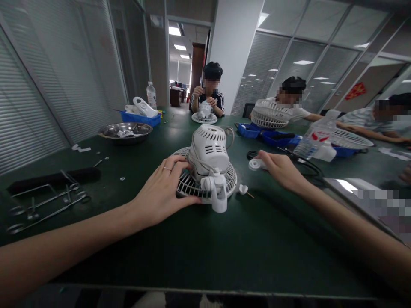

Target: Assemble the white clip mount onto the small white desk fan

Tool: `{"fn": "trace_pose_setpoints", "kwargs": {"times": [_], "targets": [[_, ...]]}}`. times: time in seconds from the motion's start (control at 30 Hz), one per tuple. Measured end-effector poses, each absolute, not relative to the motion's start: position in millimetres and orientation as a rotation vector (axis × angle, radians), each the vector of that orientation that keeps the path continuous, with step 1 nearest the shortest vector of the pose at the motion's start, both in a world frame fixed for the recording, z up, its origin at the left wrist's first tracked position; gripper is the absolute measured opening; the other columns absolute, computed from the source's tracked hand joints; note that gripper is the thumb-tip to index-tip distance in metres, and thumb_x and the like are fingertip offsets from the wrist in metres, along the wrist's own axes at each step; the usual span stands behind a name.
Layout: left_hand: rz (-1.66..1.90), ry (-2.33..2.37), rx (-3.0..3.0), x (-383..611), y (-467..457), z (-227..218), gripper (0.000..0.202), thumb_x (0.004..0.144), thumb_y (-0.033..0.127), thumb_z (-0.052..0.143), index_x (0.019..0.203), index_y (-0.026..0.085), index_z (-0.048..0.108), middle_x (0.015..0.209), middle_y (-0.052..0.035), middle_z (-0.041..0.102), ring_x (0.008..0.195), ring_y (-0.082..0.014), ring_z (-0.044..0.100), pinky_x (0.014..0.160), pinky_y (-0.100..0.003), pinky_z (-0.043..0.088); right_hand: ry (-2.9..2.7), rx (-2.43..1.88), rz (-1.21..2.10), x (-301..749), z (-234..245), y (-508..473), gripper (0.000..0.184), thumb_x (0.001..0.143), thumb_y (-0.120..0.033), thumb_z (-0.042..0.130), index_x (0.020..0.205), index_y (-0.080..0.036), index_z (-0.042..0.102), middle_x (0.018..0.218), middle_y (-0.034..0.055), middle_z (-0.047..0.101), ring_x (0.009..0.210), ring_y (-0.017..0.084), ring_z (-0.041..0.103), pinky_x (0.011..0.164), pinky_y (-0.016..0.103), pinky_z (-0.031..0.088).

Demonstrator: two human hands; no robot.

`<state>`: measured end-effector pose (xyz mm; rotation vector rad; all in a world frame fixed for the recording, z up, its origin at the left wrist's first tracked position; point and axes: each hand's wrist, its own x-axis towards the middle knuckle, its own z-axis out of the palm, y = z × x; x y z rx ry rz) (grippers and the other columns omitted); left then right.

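A white electric fan head lies face down on the green table, its motor housing on top of the round grille. A pale cord runs around the housing, and a white pivot bracket points toward me. My left hand grips the fan's left side, fingers by the housing and thumb at the grille's near rim. To the right, my right hand is closed in a pinch on a small white plastic part with a round ringed end. A small white knob with a thin pin lies between the fan and that hand.
Left are a metal bowl, a blue tray of white parts, bent metal wire stands and a black-handled tool. On the right stand a plastic bottle, black cable and blue bins. Several people sit across.
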<state>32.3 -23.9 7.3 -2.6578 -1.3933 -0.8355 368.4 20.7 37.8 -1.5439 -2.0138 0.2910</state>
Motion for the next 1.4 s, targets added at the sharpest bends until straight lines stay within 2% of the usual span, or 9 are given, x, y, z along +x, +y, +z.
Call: {"fn": "trace_pose_setpoints", "kwargs": {"times": [0.13,0.33,0.43,0.57,0.67,0.83,1.0,1.27,1.4], "targets": [[-0.917,-1.237,-2.481,30.0,-20.5,2.7,0.068,0.077,0.048,0.072,0.126,0.016,0.037,0.134,-0.0165,0.041,0.127,-0.0341,0.038,0.105,-0.054,0.039,-1.800,-1.266,0.583,329.9,52.1,4.4,0.047,0.097,-0.055,0.020,0.124,-0.023,0.043,0.070,-0.0012,0.049,0.051,0.014,0.047,0.045,0.026,0.037],[-0.982,-0.898,-2.438,27.3,-32.4,3.1,0.058,0.082,0.014,0.064,0.129,0.020,0.030,0.137,-0.0151,0.038,0.132,-0.0317,0.033,0.109,-0.055,0.033,-1.600,-0.967,1.032,281.0,48.1,-41.4,0.029,0.097,-0.049,0.037,0.109,-0.026,0.051,0.062,-0.0043,0.047,0.043,0.010,0.040,0.039,0.021,0.028],[-0.966,-0.607,-2.507,30.3,-44.6,4.0,0.054,0.081,0.006,0.059,0.127,0.022,0.034,0.131,-0.0121,0.044,0.127,-0.0285,0.039,0.107,-0.052,0.037,-1.742,-0.883,0.872,269.9,35.2,-64.3,0.022,0.100,-0.039,0.034,0.109,-0.027,0.050,0.068,-0.0031,0.052,0.048,0.010,0.045,0.040,0.020,0.033],[-1.128,-0.468,-2.704,42.7,-64.7,5.7,0.050,0.087,0.032,0.063,0.125,0.013,0.036,0.111,-0.0112,0.053,0.098,-0.0203,0.057,0.084,-0.033,0.054,-2.069,-0.788,0.445,262.5,21.8,-81.3,0.019,0.100,-0.019,0.031,0.113,-0.025,0.044,0.075,-0.0021,0.057,0.056,0.010,0.051,0.052,0.022,0.042],[-1.101,-0.536,-2.827,51.1,-72.4,7.3,0.054,0.090,0.048,0.056,0.124,0.011,0.036,0.108,-0.0123,0.060,0.097,-0.0208,0.062,0.079,-0.030,0.057,-2.218,-0.693,0.319,261.4,18.1,-81.7,0.020,0.096,-0.013,0.036,0.113,-0.023,0.041,0.078,-0.0014,0.058,0.056,0.010,0.054,0.054,0.021,0.043],[-0.995,-0.519,-2.857,56.1,-67.9,10.8,0.021,0.100,0.031,0.039,0.111,0.014,0.041,0.097,-0.0096,0.067,0.083,-0.0190,0.067,0.073,-0.031,0.057,-2.249,-0.739,0.458,265.7,19.0,-80.7,0.012,0.097,-0.017,0.038,0.108,-0.023,0.039,0.077,-0.0021,0.057,0.058,0.010,0.054,0.055,0.021,0.043],[-0.880,-0.505,-2.893,57.5,-68.3,10.8,0.028,0.097,0.041,0.044,0.100,0.014,0.048,0.086,-0.0059,0.067,0.072,-0.0172,0.065,0.057,-0.024,0.051,-2.281,-0.930,0.468,261.9,18.7,-90.5,0.001,0.099,-0.024,0.037,0.099,-0.023,0.037,0.073,-0.0029,0.056,0.056,0.010,0.054,0.050,0.020,0.041],[-0.734,-0.575,-3.100,53.2,-63.8,8.8,0.026,0.094,0.036,0.051,0.107,0.014,0.054,0.089,-0.0038,0.067,0.071,-0.0152,0.061,0.060,-0.025,0.044,-2.297,-1.046,-0.625,294.7,66.8,-68.8,0.034,0.100,-0.044,0.031,0.078,-0.021,0.043,0.065,0.0014,0.054,0.049,0.012,0.048,0.046,0.026,0.030],[-0.589,-0.670,-3.217,56.8,-58.7,11.7,0.026,0.091,0.034,0.057,0.109,0.015,0.056,0.097,-0.0050,0.067,0.080,-0.0173,0.061,0.071,-0.027,0.045,-2.466,-1.684,-0.480,326.9,65.8,-39.2,0.044,0.095,-0.059,0.032,0.091,-0.022,0.054,0.068,0.0026,0.064,0.051,0.018,0.058,0.047,0.027,0.032]]}}
